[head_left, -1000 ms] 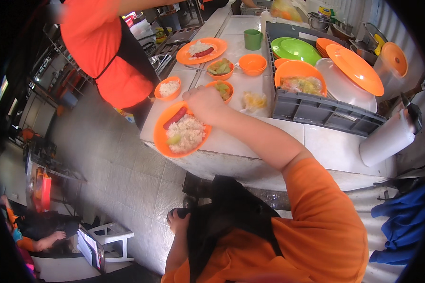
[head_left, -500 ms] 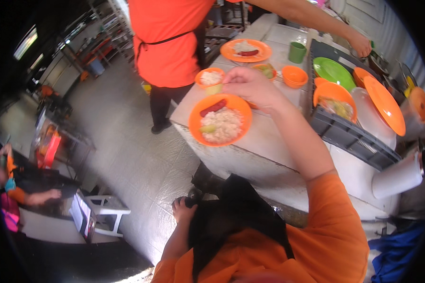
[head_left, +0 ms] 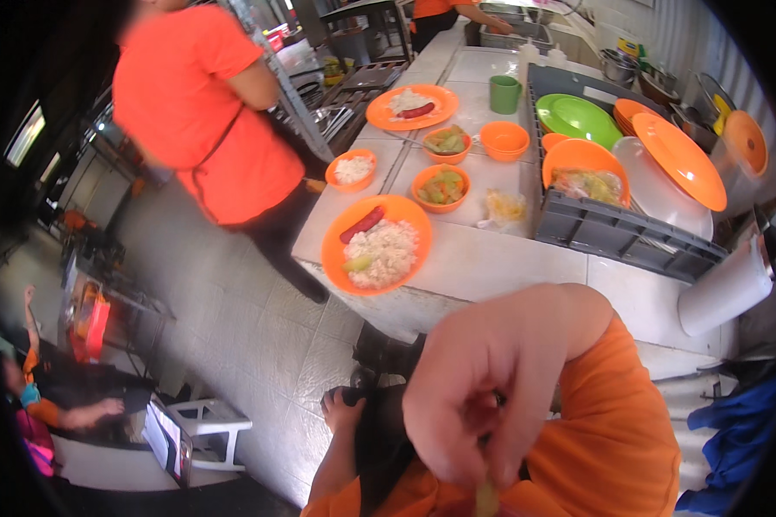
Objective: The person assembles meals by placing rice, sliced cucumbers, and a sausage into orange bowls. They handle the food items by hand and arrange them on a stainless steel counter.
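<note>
My right hand [head_left: 491,379] is raised close in front of me, its fingertips pinched on a small yellow-green piece of food [head_left: 487,498] at the lower edge; its exact kind is blurred. Low beside my black apron, my left hand [head_left: 343,409] is closed on a dark rounded object [head_left: 351,395], partly hidden. On the counter corner stands an orange plate [head_left: 329,250] of rice with a red sausage [head_left: 362,225] and a pale green wedge [head_left: 358,264]. Behind it are a small orange bowl of rice [head_left: 353,171] and two orange bowls of cut vegetables [head_left: 441,186].
An orange oval plate [head_left: 378,110], stacked orange bowls [head_left: 503,138], a green cup [head_left: 504,95] and a clear bag [head_left: 502,208] share the counter [head_left: 491,258]. A grey crate [head_left: 612,226] holds dishes. A white jug [head_left: 726,293] lies tilted at right. A co-worker [head_left: 203,112] stands left.
My right hand has come back from beside the rice bowl toward me, with the small piece in its fingers. The co-worker has shifted left and drawn an arm away from the crate.
</note>
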`<state>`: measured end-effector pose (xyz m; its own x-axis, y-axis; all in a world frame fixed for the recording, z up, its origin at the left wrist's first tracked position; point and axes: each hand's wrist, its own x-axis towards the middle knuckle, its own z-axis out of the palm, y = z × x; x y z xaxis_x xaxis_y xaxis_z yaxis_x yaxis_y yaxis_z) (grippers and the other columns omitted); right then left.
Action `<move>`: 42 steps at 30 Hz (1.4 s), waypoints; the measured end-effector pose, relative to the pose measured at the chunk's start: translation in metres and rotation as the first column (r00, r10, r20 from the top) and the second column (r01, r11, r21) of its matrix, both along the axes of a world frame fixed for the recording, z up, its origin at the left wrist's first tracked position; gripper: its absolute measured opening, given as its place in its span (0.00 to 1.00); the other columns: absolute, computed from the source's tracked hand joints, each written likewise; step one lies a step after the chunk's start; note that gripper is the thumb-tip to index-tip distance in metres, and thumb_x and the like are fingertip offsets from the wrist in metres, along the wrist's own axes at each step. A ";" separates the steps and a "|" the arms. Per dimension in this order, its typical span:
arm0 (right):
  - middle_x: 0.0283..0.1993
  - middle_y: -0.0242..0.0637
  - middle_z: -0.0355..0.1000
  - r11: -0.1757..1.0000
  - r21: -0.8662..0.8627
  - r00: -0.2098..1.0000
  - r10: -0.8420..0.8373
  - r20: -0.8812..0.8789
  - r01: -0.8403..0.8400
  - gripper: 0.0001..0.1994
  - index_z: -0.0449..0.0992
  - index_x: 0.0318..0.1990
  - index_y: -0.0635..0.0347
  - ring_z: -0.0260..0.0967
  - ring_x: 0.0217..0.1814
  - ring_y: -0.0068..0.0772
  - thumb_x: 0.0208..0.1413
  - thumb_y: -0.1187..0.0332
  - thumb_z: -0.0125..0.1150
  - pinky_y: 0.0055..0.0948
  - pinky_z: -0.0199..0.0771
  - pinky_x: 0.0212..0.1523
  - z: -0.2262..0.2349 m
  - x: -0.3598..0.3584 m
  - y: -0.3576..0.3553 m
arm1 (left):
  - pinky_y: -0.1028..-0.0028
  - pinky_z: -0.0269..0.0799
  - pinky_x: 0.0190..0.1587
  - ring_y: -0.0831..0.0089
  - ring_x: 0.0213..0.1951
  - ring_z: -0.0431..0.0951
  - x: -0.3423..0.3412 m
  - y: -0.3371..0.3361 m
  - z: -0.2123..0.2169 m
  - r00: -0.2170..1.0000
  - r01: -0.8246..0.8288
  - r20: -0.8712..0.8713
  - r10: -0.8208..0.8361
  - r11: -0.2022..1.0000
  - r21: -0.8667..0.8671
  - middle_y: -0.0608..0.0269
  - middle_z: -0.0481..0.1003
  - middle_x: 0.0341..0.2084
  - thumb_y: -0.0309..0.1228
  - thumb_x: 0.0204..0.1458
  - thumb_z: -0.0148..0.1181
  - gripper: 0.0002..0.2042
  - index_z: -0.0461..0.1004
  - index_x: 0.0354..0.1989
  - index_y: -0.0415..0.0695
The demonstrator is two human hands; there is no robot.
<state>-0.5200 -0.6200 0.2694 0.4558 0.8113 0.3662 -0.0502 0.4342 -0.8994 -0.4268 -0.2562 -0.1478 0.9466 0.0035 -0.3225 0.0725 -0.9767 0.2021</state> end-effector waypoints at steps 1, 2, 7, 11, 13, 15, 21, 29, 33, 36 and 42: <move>0.36 0.27 0.76 0.998 0.017 0.998 0.058 -0.012 -0.058 0.10 0.75 0.40 0.61 0.69 0.32 0.12 0.51 0.73 0.69 0.15 0.66 0.30 -0.004 -0.003 0.005 | 0.56 0.55 0.67 0.50 0.70 0.49 0.000 0.002 -0.002 1.000 0.008 0.009 -0.008 1.000 0.010 0.55 0.50 0.69 0.55 0.37 0.69 0.41 0.63 0.63 0.59; 0.36 0.27 0.76 0.992 0.036 0.993 0.120 -0.023 -0.119 0.10 0.76 0.39 0.62 0.69 0.32 0.12 0.51 0.72 0.69 0.14 0.65 0.30 -0.006 -0.005 0.007 | 0.56 0.55 0.67 0.50 0.70 0.49 0.002 0.001 -0.003 1.000 0.007 0.014 -0.007 1.000 0.013 0.55 0.51 0.69 0.55 0.37 0.69 0.41 0.63 0.64 0.59; 0.34 0.38 0.75 0.990 0.138 0.968 -0.035 0.248 0.001 0.07 0.79 0.37 0.68 0.71 0.34 0.31 0.50 0.77 0.68 0.24 0.70 0.35 -0.003 -0.009 0.010 | 0.55 0.56 0.67 0.50 0.69 0.49 0.000 -0.004 0.001 1.000 0.005 0.013 -0.005 1.000 -0.011 0.54 0.51 0.69 0.54 0.37 0.70 0.41 0.63 0.64 0.58; 0.34 0.36 0.76 0.956 0.261 0.917 -0.218 0.335 0.132 0.10 0.79 0.43 0.65 0.71 0.34 0.28 0.53 0.74 0.67 0.24 0.69 0.34 -0.006 -0.013 0.015 | 0.56 0.56 0.66 0.50 0.69 0.49 0.000 -0.005 -0.003 1.000 0.016 0.024 -0.016 1.000 -0.006 0.54 0.52 0.69 0.53 0.38 0.69 0.41 0.63 0.64 0.58; 0.35 0.31 0.77 0.982 0.107 0.934 -0.182 0.307 0.156 0.09 0.80 0.41 0.62 0.70 0.32 0.19 0.52 0.72 0.68 0.18 0.67 0.31 0.001 -0.012 0.009 | 0.56 0.56 0.67 0.50 0.69 0.49 -0.001 0.001 -0.004 1.000 0.009 0.030 -0.010 1.000 0.020 0.54 0.52 0.69 0.53 0.38 0.69 0.40 0.63 0.64 0.58; 0.35 0.28 0.78 0.970 -0.057 0.948 -0.218 0.231 0.237 0.08 0.81 0.38 0.60 0.70 0.32 0.14 0.52 0.70 0.69 0.16 0.66 0.30 0.008 -0.005 0.000 | 0.56 0.56 0.67 0.49 0.69 0.49 0.009 0.012 -0.028 0.997 0.025 0.069 -0.022 0.999 -0.043 0.54 0.52 0.69 0.53 0.39 0.69 0.40 0.63 0.64 0.58; 0.38 0.32 0.79 0.576 -0.123 0.571 -0.715 0.404 0.808 0.07 0.81 0.40 0.60 0.75 0.39 0.23 0.56 0.69 0.63 0.24 0.72 0.39 -0.013 0.060 -0.019 | 0.55 0.56 0.67 0.50 0.69 0.50 0.001 0.002 -0.012 0.999 0.018 0.039 -0.018 1.000 0.003 0.53 0.52 0.68 0.53 0.39 0.70 0.40 0.63 0.63 0.56; 0.36 0.37 0.77 -0.117 -0.009 -0.028 -0.318 0.948 0.993 0.07 0.79 0.38 0.55 0.75 0.38 0.40 0.53 0.69 0.58 0.35 0.74 0.38 -0.082 0.125 -0.028 | 0.55 0.55 0.67 0.53 0.69 0.49 0.000 -0.008 0.001 0.999 -0.033 0.016 0.033 0.999 0.015 0.56 0.52 0.69 0.52 0.41 0.68 0.39 0.63 0.64 0.57; 0.34 0.35 0.76 -0.103 -0.008 -0.024 -0.307 0.951 0.995 0.06 0.79 0.38 0.54 0.74 0.36 0.40 0.54 0.68 0.58 0.36 0.74 0.36 -0.088 0.129 -0.028 | 0.55 0.55 0.67 0.54 0.70 0.48 0.001 -0.011 0.009 0.998 -0.054 -0.022 0.054 0.998 0.021 0.57 0.50 0.69 0.53 0.41 0.67 0.38 0.63 0.64 0.59; 0.32 0.35 0.76 -0.104 -0.040 0.007 -0.303 0.953 0.994 0.06 0.78 0.38 0.53 0.74 0.36 0.40 0.53 0.67 0.59 0.36 0.73 0.36 -0.087 0.130 -0.026 | 0.55 0.55 0.67 0.55 0.70 0.47 0.002 -0.010 0.009 0.997 -0.060 -0.043 0.062 0.998 0.033 0.58 0.50 0.70 0.53 0.42 0.67 0.38 0.62 0.64 0.60; 0.36 0.34 0.74 0.037 -0.170 0.174 -0.250 0.952 0.985 0.07 0.79 0.38 0.51 0.73 0.41 0.37 0.52 0.65 0.62 0.35 0.72 0.39 -0.094 0.131 -0.015 | 0.55 0.54 0.67 0.56 0.70 0.47 0.003 -0.013 0.012 0.998 -0.053 -0.031 0.054 0.998 0.021 0.60 0.50 0.69 0.52 0.42 0.67 0.37 0.62 0.64 0.59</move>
<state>-0.3886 -0.6351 0.1757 0.8808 0.2701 0.3888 0.4122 -0.8416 -0.3490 -0.4239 -0.2691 -0.1358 0.9343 0.0609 -0.3513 0.1307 -0.9752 0.1787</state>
